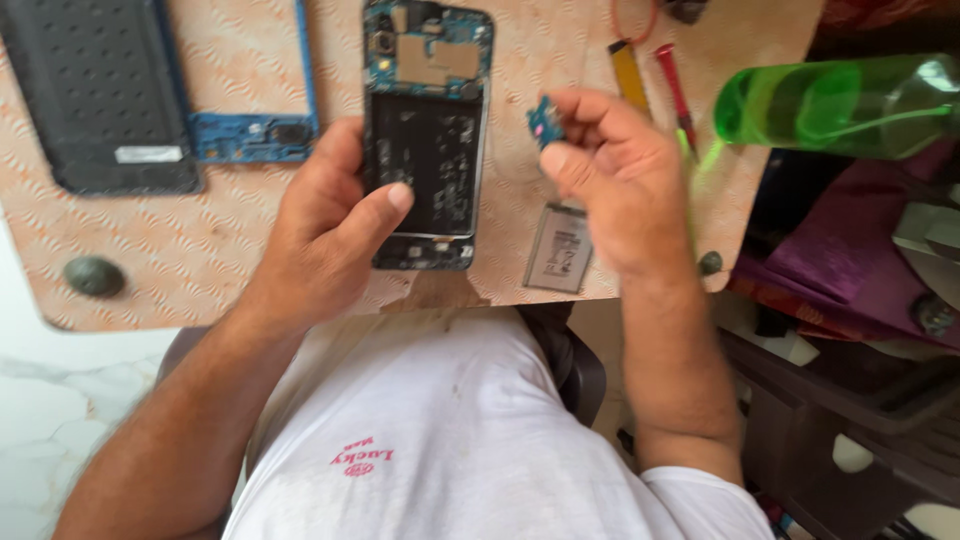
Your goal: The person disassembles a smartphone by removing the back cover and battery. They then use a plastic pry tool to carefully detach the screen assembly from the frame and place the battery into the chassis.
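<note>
Pinching a small blue circuit board (545,122), right hand (610,175) hovers beside the opened phone (428,135) gripped by left hand (335,225).

— What is the left hand (325,225) holding?

— An opened phone (427,135) with its back cover off. It lies lengthwise, camera end away from the person, showing a blue circuit board at the top and a dark empty bay below. The thumb presses across its lower middle.

— And the right hand (610,175)?

— It pinches a small blue circuit board piece (543,122) between fingertips, raised just to the right of the opened phone, near its middle height.

— Do the two touch?

— No, the piece sits apart from the opened phone, with a narrow gap between them.
</note>
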